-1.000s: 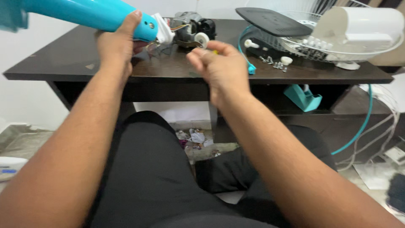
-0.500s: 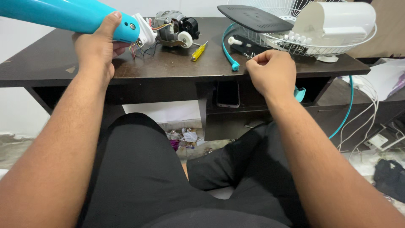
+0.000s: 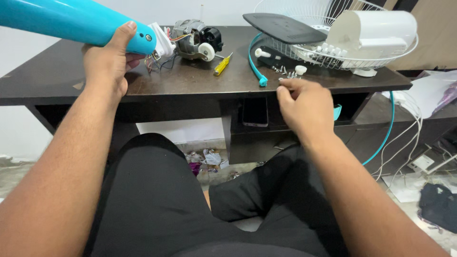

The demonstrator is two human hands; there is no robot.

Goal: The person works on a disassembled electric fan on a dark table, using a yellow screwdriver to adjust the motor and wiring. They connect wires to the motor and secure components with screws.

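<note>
Upper left of frame: left hand (image 3: 107, 64), fingers wrapped around blue fan column (image 3: 71, 21), raised over the dark bench (image 3: 47, 76). Upper centre: motor (image 3: 193, 40), yellow screwdriver (image 3: 222, 64). Centre right: right hand (image 3: 304, 104), fingers loosely curled, empty, beside small screws (image 3: 285, 72). Upper right: wire guard (image 3: 333, 52).

A yellow-handled screwdriver (image 3: 222, 64) lies on the dark wooden table (image 3: 57, 76) beside a grey electric motor (image 3: 196, 39) with a white pulley. Behind lie a flat black plastic panel (image 3: 284, 27) and a white wire fan guard (image 3: 309, 47) holding a white plastic housing (image 3: 376, 28). White cables (image 3: 404, 157) trail on the floor.
</note>
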